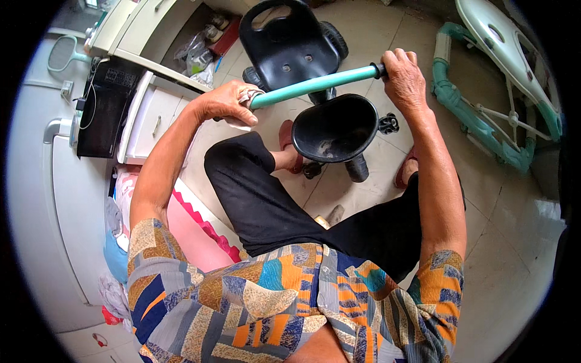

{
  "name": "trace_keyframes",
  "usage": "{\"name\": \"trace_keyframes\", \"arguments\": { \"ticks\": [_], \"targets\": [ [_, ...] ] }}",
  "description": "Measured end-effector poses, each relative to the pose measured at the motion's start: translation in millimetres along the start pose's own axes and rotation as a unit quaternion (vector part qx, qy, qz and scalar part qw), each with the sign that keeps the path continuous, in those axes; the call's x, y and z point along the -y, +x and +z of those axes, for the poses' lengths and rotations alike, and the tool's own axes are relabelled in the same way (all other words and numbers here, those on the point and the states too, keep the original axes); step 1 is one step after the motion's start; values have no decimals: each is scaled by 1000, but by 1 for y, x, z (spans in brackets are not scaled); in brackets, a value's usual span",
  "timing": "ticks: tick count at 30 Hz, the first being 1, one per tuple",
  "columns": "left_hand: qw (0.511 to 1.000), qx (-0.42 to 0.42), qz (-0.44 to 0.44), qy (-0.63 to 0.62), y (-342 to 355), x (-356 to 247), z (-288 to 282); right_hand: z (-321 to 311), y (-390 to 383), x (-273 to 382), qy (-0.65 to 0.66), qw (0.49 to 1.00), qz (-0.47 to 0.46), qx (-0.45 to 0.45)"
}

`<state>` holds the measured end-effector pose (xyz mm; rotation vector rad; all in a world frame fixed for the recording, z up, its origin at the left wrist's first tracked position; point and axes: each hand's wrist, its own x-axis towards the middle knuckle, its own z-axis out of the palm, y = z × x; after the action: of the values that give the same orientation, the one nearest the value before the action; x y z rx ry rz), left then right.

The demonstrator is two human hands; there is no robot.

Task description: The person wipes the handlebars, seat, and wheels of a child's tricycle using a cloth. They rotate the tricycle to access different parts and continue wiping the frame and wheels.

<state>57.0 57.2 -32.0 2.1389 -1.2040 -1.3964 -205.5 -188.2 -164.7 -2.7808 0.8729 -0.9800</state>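
A child's black tricycle stands on the tiles between my feet, its seat [296,51] on the far side and a black basket [358,115] nearer me. Across it runs a handlebar [315,86] in a teal cover. My left hand [224,101] presses a crumpled pale cloth [248,95] around the left end of that bar. At the opposite end, my right hand [404,78] is wrapped over the grip; only a black collar shows beside it. Below the basket are the front wheel [357,168] and a pedal [388,123] to its right.
A teal and white tubular frame with a white panel [493,36] leans at the right. On the left are a drawer cabinet [163,112], a black appliance [104,109] and pink ruffled fabric [196,227]. A plastic bag [196,55] lies beyond the cabinet.
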Motion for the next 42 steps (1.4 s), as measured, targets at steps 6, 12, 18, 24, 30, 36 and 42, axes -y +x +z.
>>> {"name": "trace_keyframes", "arguments": {
  "ticks": [6, 12, 18, 24, 30, 36, 42],
  "targets": [
    [836, -206, 280, 425, 7, -2, 47, -4, -1, 1, -6, 999, 11, 41],
    [737, -317, 280, 527, 45, -36, 95, -9, -3, -2, -23, 998, 13, 61],
    [749, -314, 299, 502, 107, -102, 126, -16, -8, -6, -11, 997, 40, 66],
    [773, -277, 286, 495, 126, -113, 142, -26, -8, -17, 40, 994, 43, 89],
    [773, -294, 310, 469, 73, -61, 100, -29, -10, -14, 22, 994, 35, 101],
    [793, -365, 176, 454, 10, 10, 67, -28, -8, -8, -14, 992, 50, 112],
    [784, -373, 240, 434, 32, 14, 50, -35, -22, -5, -46, 993, 66, 84]
  ]
}}
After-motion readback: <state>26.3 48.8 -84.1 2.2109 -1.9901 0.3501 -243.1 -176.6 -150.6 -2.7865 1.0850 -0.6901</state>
